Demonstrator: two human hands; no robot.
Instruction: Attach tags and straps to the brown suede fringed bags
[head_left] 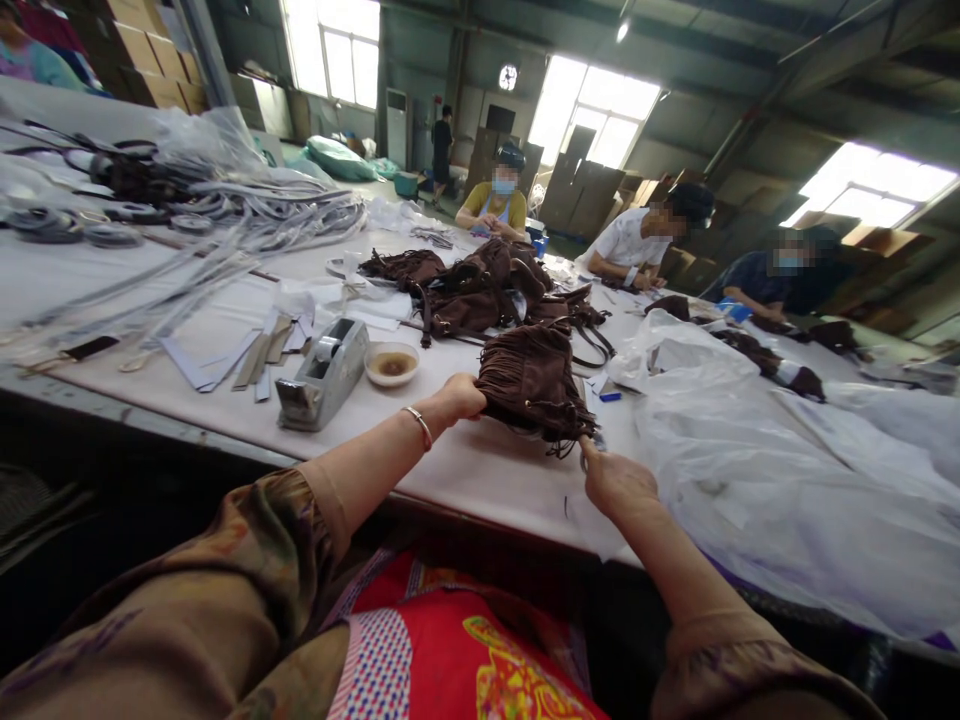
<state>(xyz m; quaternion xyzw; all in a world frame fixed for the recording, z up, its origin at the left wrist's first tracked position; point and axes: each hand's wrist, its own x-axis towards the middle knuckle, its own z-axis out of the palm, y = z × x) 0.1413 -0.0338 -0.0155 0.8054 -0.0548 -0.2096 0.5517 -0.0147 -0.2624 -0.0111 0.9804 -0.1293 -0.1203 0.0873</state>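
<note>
A brown suede bag with fringe (534, 382) lies on the white worktable (480, 470) in front of me. My left hand (459, 397), with a bracelet on the wrist, grips the bag's left edge with closed fingers. My right hand (613, 481) is closed just below the fringe at the bag's lower right and seems to hold small scissors (592, 445), mostly hidden by the fingers. A pile of more brown fringed bags (480, 285) lies behind it.
A grey tape dispenser (324, 372) and a small white bowl (391, 363) stand left of the bag. Straps and paper strips (225, 240) cover the table's left. Clear plastic sheeting (787, 470) spreads at right. Three masked people (501, 200) work at the far end.
</note>
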